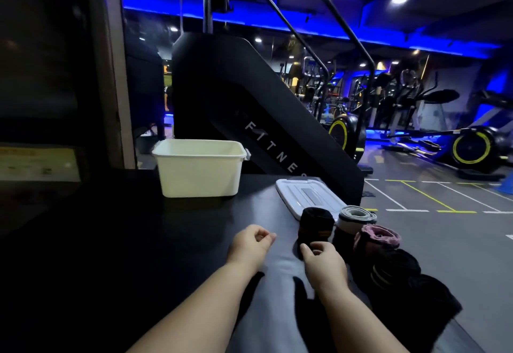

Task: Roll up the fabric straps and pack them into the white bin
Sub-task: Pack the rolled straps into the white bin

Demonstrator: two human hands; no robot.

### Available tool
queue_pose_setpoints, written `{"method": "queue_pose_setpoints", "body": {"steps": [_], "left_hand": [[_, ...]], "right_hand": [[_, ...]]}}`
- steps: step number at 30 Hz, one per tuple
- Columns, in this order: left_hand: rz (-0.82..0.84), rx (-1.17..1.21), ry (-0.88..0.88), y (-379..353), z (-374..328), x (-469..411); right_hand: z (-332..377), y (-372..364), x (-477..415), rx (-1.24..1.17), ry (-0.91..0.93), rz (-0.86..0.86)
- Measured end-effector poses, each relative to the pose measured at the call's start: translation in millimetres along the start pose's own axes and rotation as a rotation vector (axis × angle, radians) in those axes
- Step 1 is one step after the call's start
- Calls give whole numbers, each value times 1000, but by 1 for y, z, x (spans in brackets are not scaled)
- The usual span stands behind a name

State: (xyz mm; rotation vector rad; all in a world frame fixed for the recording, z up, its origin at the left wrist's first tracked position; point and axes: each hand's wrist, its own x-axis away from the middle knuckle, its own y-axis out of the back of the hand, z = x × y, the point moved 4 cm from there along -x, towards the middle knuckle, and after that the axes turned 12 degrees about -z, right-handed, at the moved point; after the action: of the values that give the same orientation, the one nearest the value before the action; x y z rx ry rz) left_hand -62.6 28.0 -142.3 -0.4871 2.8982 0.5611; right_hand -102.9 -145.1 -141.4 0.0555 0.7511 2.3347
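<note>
The white bin (198, 170) stands upright on the black table (111, 227), at its far middle. Several rolled fabric straps line the table's right edge: a black roll with orange stripes (316, 223), a grey roll (356, 218), a pink-edged roll (377, 237) and darker rolls (394, 269) nearer me. My right hand (323, 259) rests at the near foot of the black orange-striped roll, fingers curled against dark fabric there. My left hand (251, 245) hovers to the left of that roll, fingers loosely curled, holding nothing that I can see.
The bin's white lid (308, 195) lies flat at the table's right edge, behind the rolls. A large black stair machine (249, 108) rises directly behind the table. Gym floor with painted lines and exercise bikes lies to the right.
</note>
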Motion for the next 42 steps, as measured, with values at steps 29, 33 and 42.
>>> {"method": "queue_pose_setpoints", "body": {"steps": [29,33,42], "left_hand": [[-489,-243,116,161,69,-185],[-517,-145,138,160,76,-216],[-309,-90,199,149,103,-251]], "right_hand": [[145,-216,-49,-192,227,242],[156,-237,-77,-238,182,196],[157,-268,-102,-276,183,217]]}}
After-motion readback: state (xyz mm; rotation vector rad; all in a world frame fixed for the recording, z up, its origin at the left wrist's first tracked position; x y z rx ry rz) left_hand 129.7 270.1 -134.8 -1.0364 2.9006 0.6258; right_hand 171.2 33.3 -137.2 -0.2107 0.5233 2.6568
